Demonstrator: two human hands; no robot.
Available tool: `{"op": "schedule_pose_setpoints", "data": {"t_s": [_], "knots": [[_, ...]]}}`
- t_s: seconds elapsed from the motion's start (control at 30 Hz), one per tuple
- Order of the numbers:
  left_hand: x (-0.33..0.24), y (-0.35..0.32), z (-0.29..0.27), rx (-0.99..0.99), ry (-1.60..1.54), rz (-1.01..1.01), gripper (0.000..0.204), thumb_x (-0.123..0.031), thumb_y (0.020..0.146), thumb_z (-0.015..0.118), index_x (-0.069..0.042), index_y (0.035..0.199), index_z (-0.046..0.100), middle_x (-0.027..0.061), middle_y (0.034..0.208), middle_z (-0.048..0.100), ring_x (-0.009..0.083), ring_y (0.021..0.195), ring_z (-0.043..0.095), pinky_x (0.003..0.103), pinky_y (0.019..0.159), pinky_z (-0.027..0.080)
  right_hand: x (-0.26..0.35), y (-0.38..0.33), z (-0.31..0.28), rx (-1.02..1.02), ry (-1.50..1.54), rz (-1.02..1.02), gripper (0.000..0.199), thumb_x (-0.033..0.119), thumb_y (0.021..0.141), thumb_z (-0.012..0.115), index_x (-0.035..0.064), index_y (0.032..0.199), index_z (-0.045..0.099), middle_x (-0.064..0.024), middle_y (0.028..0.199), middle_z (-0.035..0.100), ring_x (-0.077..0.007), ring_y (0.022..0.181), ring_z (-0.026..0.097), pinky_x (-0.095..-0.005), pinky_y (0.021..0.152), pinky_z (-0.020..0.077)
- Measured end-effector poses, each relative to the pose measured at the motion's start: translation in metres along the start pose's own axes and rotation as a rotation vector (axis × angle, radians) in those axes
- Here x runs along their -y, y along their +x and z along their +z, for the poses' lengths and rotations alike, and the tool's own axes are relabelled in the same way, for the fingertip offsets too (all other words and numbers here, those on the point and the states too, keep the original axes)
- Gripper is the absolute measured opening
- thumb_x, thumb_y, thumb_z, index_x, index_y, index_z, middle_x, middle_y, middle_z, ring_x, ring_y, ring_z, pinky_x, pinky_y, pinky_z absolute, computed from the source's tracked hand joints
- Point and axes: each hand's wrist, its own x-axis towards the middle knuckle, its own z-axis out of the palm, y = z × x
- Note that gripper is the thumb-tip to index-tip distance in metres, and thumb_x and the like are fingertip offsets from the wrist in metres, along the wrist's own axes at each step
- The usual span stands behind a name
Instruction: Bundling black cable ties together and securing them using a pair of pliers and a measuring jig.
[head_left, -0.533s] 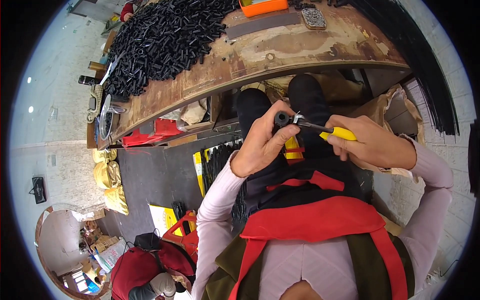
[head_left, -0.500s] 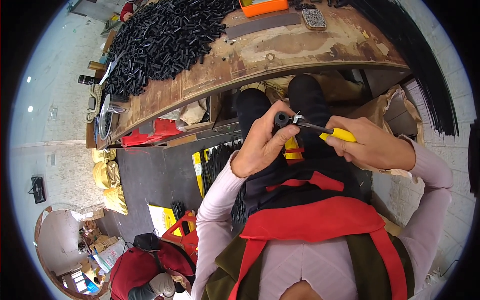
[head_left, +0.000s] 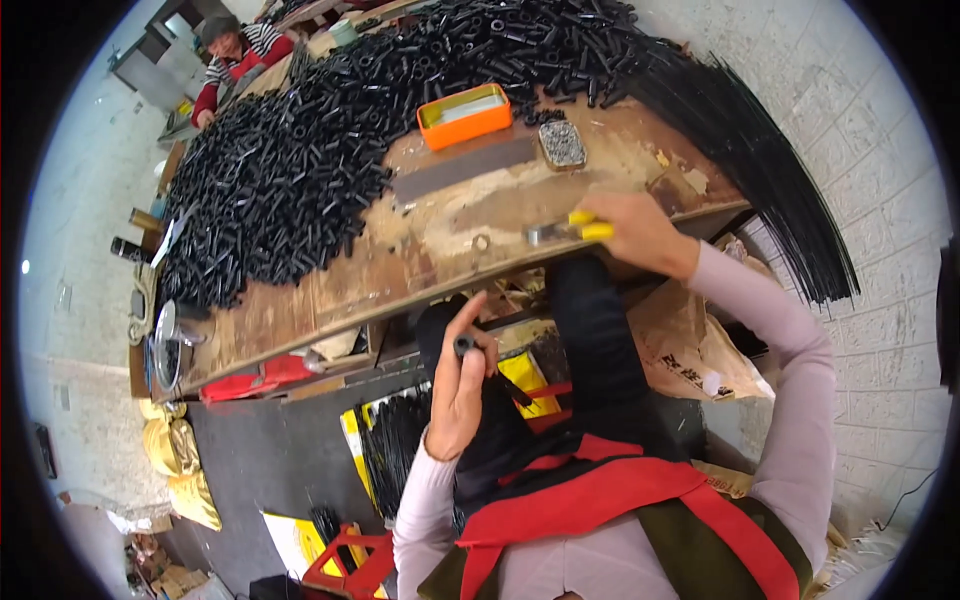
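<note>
1. Left grip (head_left: 457, 402) pinches a black tube (head_left: 463, 346), its open end showing, above the lap (head_left: 592, 330).
2. Right grip (head_left: 642, 228) clasps yellow-handled pliers (head_left: 595, 231) over the surface (head_left: 290, 306), near its front edge.
3. Black pieces (head_left: 270, 180) lie heaped beyond.

1. Shiny gold-coloured bags (head_left: 172, 448) lie bunched on the dark grey floor (head_left: 255, 450), near the worn wooden bench (head_left: 430, 262).
2. An angular red plastic frame (head_left: 365, 562) stands at the lower edge.
3. A crumpled brown paper sack (head_left: 680, 335) sits near the white block wall (head_left: 880, 385).
4. A co-worker in striped sleeves (head_left: 265, 40) is at the far left.
</note>
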Motion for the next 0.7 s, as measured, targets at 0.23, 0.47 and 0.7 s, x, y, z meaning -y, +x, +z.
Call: {"op": "schedule_pose_setpoints", "data": {"t_s": [0.23,0.47,0.7], "knots": [[0.022,0.024,-0.003,0.125,-0.057,-0.105,0.059,-0.041,0.103,0.043,0.004,0.142,0.04,0.0004,0.078,0.045,0.009,0.07,0.041,0.022,0.065,0.034,-0.076,0.08,-0.003,-0.018,-0.305,0.07,0.02,0.011,0.081,0.064,0.0046,0.099,0.064,-0.0147,0.091,0.066,-0.0352,0.088,0.063,-0.0428,0.075,0.05],[0.029,0.035,-0.005,0.145,-0.077,-0.164,0.059,-0.04,0.103,0.045,0.004,0.142,0.041,-0.0011,0.077,0.044,0.0081,0.071,0.039,0.022,0.065,0.033,-0.092,0.095,-0.001,0.04,-0.219,0.149,0.021,0.021,0.084,0.064,0.0037,0.096,0.067,-0.0157,0.082,0.068,-0.0357,0.078,0.064,-0.0453,0.069,0.0488],[0.024,0.019,0.0,0.099,-0.101,-0.146,0.058,-0.04,0.102,0.047,0.003,0.141,0.042,-0.0014,0.077,0.043,0.0081,0.072,0.039,0.022,0.067,0.033,-0.097,0.111,-0.018,0.115,0.331,0.549,0.019,0.021,0.085,0.071,0.0044,0.092,0.065,0.0034,0.062,0.055,-0.0049,0.048,0.045,-0.0226,0.047,0.0325]]}}
